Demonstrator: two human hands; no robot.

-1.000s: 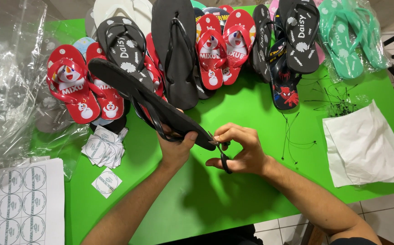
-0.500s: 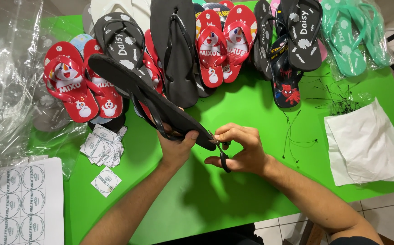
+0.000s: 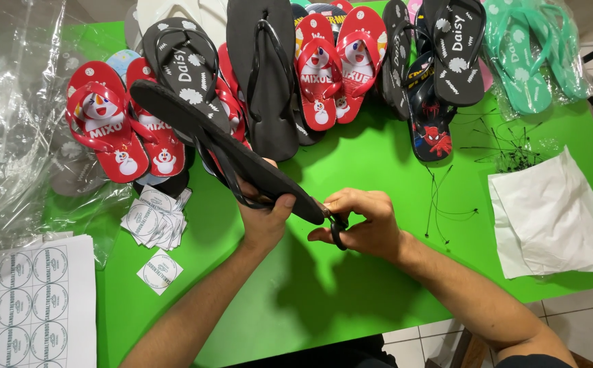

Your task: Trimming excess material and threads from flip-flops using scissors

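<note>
Gripping: the left hand (image 3: 263,219) is clenched around the near end of a pair of black flip-flops (image 3: 228,153), thumb over the sole; the pair slants from far left down to the middle of the green table (image 3: 378,177), lifted off it
Right hand: the right hand (image 3: 364,221) touches the near tip of the same pair; its fingers are curled on a small dark ring-shaped piece (image 3: 338,234); what that piece is cannot be told
In the way: the left hand's fingers hide part of the straps; the raised sole covers part of the sandals behind it
Far row: red cartoon flip-flops (image 3: 115,133) at far left; black patterned flip-flops (image 3: 184,75) beside them; a plain black pair (image 3: 265,75) in the middle; a second red pair (image 3: 337,61) to its right; dark pairs (image 3: 439,61) further right
Bags: a clear bag at far right holds teal flip-flops (image 3: 531,54); crumpled clear plastic bags (image 3: 10,123) lie at left
Left, near: a stack of round-printed cards (image 3: 153,219); one single card (image 3: 160,270); a sheet of round labels (image 3: 27,300)
Right: a pile of white paper bags (image 3: 552,215); thin black ties (image 3: 508,150) scattered just beyond it
</note>
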